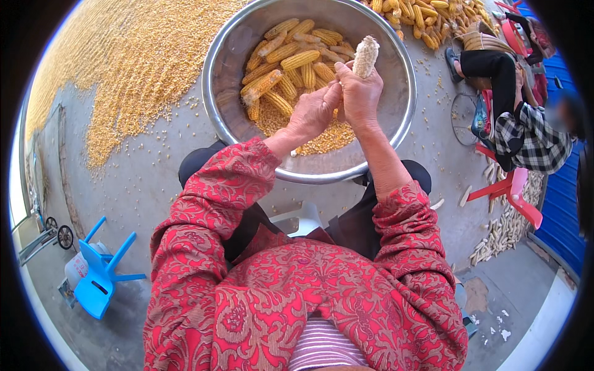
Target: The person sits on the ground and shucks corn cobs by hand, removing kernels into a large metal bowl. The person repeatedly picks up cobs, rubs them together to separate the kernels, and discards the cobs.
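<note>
Rising from my right hand [364, 95] is a pale corn cob [366, 55], its visible upper end bare of kernels. My right fingers are wrapped around it. My left hand [314, 111] is curled in against the right one at the cob's lower part, which the two hands hide. Both hands are over a large steel basin [390, 120] between my knees. Inside the basin, several yellow corn ears [287, 69] are heaped toward the far side. Loose kernels [327, 139] cover its bottom on the near side, beneath my hands.
Corn kernels [139, 60] spread over the floor at left. More corn ears [424, 18] are piled beyond the basin. At right, a seated person [515, 116] is near a red stool [503, 190] and stripped cobs [501, 236]. A blue chair [97, 278] stands at lower left.
</note>
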The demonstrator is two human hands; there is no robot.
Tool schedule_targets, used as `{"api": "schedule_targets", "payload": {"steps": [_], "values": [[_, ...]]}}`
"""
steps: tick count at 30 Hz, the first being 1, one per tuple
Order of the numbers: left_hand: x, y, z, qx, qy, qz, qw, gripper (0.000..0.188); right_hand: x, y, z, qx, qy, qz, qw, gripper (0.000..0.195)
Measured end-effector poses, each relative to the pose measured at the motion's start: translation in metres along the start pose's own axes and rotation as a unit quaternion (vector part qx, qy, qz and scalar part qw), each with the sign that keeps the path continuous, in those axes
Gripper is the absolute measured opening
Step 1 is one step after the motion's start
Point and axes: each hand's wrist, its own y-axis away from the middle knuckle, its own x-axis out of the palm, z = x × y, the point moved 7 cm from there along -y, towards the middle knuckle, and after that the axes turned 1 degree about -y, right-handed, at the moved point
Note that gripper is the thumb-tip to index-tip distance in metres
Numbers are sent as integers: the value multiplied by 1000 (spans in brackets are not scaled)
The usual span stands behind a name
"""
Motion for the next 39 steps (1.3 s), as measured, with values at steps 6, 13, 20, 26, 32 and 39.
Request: {"api": "schedule_targets", "payload": {"steps": [6,13,20,26,32,39], "values": [[7,4,4,-102,244,10,964,60,8,6,9,-140,108,-33,984,10],[27,16,-8,-294,583,217,726,60,8,-4,-2,12,-48,42,998,11],[-6,2,5,-123,230,155,953,62,3,-10,3,84,-16,150,985,18],[-15,8,-21,-58,197,164,965,41,-26,-20,-10,131,-48,63,988,19],[-17,1,8,-149,381,139,902,31,-20,-16,-8,172,-70,98,978,19],[-35,-14,-15,14,394,47,918,36,3,1,-39,326,-333,117,877,25]]}}
